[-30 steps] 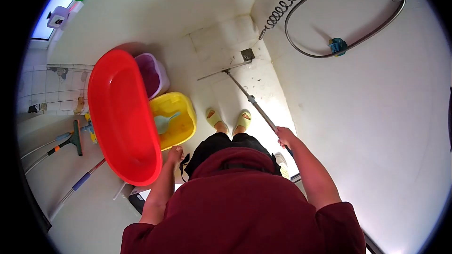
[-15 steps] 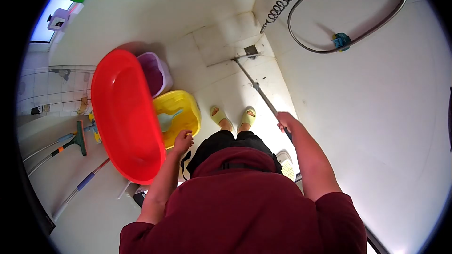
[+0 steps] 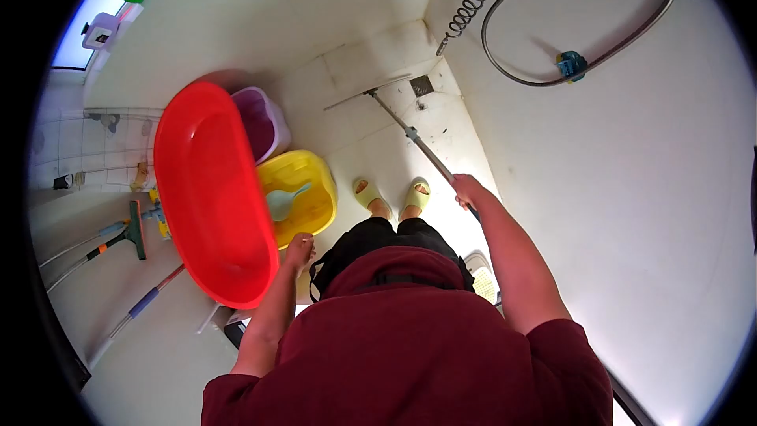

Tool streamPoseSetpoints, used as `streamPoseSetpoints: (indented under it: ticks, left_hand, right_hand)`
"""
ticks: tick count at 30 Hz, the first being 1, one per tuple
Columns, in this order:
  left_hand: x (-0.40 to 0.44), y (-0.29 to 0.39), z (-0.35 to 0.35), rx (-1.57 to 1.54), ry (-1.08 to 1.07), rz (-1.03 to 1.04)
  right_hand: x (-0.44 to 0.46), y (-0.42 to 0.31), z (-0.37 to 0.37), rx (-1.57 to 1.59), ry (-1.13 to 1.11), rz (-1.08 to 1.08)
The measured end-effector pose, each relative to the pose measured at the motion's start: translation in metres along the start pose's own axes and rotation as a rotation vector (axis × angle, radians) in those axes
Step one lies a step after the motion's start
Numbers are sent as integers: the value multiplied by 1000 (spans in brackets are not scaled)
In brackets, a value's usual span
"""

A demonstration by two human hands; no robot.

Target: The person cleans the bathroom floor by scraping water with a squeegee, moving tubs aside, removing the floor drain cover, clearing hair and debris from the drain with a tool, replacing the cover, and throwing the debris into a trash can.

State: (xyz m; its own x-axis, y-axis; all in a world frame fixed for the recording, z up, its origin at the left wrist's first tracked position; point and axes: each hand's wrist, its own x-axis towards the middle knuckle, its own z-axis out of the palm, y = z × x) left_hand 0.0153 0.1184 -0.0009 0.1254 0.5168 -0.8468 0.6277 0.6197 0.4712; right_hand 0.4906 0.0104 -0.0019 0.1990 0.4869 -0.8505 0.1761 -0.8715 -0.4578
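My right hand [image 3: 467, 190] is wrapped round the grey pole of a floor squeegee [image 3: 430, 154]. Its long thin blade [image 3: 347, 100] lies on the pale tiled floor, left of the square drain [image 3: 421, 85]. My left hand [image 3: 300, 251] hangs at my side with its fingers curled in and nothing visible in them. Nearest to it are the yellow basin [image 3: 319, 193], with a light blue scoop [image 3: 281, 203] inside, and the big red tub [image 3: 209, 197].
A purple bucket [image 3: 276, 122] stands behind the yellow basin. Other long-handled tools, including a green-headed squeegee [image 3: 137, 233], lean at left. A coiled hose [image 3: 465, 12] and a shower hose [image 3: 505, 71] hang at the right wall. Dark specks lie near the drain.
The squeegee blade has moved left, away from the drain, leaving it uncovered. My right hand has shifted slightly left and up with the pole. My left hand has dropped back a little, its fingers more curled.
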Motion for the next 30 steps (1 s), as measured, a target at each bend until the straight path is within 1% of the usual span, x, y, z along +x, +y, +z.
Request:
streamPoseSetpoints:
  ticks: [1,4,7,10,11,13,15,17,18,19,22,24,27,30]
  left_hand:
    - [0,2,-1,-14,-7,4]
    - [18,-14,-1,-191,-98,67]
    - [-1,11,9,-97,-91,83]
    - [3,3,11,45,-148,38]
    - [12,-11,11,64,-130,62]
    - [32,-44,9,107,-90,106]
    - [2,-19,11,137,-17,167]
    - [-16,-3,10,140,37,191]
    - [-19,-1,9,128,51,186]
    - [-22,-2,9,117,65,179]
    - [-11,-14,0,-130,-18,37]
    - [-7,-19,1,-170,-13,47]
    - [-15,-14,5,-184,-38,68]
    - [-17,-13,12,-133,-75,56]
  right_hand:
    - [-9,-23,-2,187,-28,202]
    - [-23,-21,1,353,-29,314]
    - [-49,1,5,376,-63,463]
    - [-86,14,11,277,-49,365]
    - [-99,12,13,238,-27,337]
    - [-102,15,16,204,-57,291]
    - [-84,18,16,135,-101,225]
    - [-66,4,18,134,-9,122]
    - [-49,3,17,98,-49,100]
    - [-45,-10,14,240,-60,209]
    - [-36,-17,12,380,-52,261]
    - [-35,-16,12,440,-41,330]
    - [-53,8,16,495,-71,409]
    - [-86,21,15,419,-98,427]
